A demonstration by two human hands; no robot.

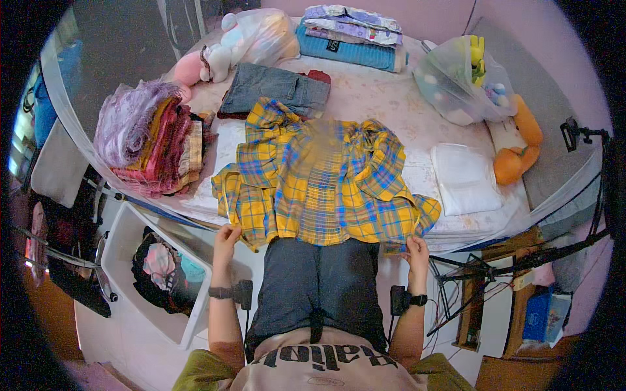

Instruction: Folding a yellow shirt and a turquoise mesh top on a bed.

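Note:
A yellow and blue plaid blouse (306, 189) lies spread on the bed's near edge, with a gathered panel down its middle and its sleeves loosely bunched at both sides. At its lower left corner, my left hand (227, 238) has the fingers closed in a pinch on the cloth. My right hand (416, 249) pinches the edge at the lower right corner. The blouse's lower hem reaches the bed's front edge, just above my dark trousers.
Folded jeans (277, 91) lie behind the blouse. A tall stack of folded cloths (147, 140) stands left, a folded white cloth (464, 177) right. Bagged plush toys (456, 78) and folded bedding (352, 39) sit farther back. A white tub (124, 251) holds clothes below left.

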